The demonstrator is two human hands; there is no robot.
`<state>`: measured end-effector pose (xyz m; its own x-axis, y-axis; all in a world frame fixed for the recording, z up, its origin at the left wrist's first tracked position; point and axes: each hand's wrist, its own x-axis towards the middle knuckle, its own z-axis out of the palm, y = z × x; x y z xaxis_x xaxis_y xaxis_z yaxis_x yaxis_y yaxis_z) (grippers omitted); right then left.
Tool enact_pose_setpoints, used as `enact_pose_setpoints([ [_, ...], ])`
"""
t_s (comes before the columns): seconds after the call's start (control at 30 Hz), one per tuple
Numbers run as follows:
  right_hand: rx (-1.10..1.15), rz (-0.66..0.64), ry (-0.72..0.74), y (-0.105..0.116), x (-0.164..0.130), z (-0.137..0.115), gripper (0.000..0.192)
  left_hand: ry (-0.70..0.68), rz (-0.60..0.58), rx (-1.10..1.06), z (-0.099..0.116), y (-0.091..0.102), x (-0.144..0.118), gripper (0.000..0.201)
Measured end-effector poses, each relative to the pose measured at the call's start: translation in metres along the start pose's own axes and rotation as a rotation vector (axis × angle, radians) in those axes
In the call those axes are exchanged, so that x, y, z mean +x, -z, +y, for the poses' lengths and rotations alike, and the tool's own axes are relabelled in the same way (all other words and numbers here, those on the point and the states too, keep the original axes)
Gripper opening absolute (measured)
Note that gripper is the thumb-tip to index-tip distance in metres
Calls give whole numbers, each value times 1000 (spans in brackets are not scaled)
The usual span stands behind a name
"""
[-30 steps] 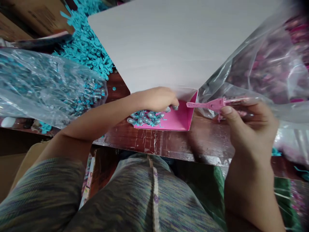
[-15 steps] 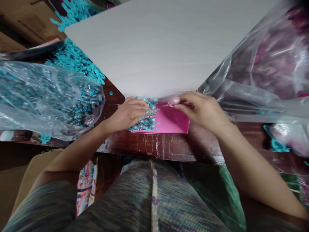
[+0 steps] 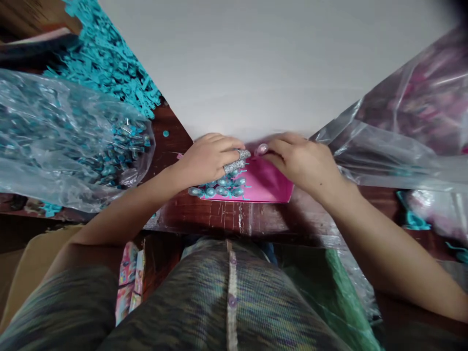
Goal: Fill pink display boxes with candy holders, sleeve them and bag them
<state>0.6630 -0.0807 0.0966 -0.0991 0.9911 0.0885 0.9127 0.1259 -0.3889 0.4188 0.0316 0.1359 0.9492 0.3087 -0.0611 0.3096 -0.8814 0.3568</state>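
Observation:
A pink card or shallow tray (image 3: 272, 183) lies before me at the table's edge. Rows of shiny teal oval pieces (image 3: 223, 189) cover its left part, with thin teal prongs sticking out to the right. My left hand (image 3: 210, 158) rests over these pieces, two fingers wrapped in grey speckled tape; its fingers are bent together near the top of the card, and what is under them is hidden. Between thumb and fingertips, my right hand (image 3: 305, 158) pinches a pearly pink oval piece (image 3: 261, 149) above the card's upper edge.
A large white sheet (image 3: 256, 63) rises behind the card. To the left are a clear bag (image 3: 69, 141) of teal pieces and a heap of teal parts (image 3: 106, 63). A clear bag (image 3: 413, 107) with pink pieces stands at right. Another teal-and-pink item (image 3: 417, 209) lies near it.
My left hand has shifted right and up, towards the pink piece, uncovering more teal pieces below. My right hand still holds the pink piece, now closer to the left fingertips.

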Motion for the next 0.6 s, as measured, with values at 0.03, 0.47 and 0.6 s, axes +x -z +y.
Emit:
enact_pose_setpoints([
  [0.03,-63,32,3,-3,-1,-2,29,7,10,-11,0,-1,-2,37],
  [0.47,-128,366,-118,47,-33,9,32,-127,293,109,37,7,-14,42],
  [0.6,-175,693,-569,113,-59,114,27,-296,246,144,106,23,-20,30],
])
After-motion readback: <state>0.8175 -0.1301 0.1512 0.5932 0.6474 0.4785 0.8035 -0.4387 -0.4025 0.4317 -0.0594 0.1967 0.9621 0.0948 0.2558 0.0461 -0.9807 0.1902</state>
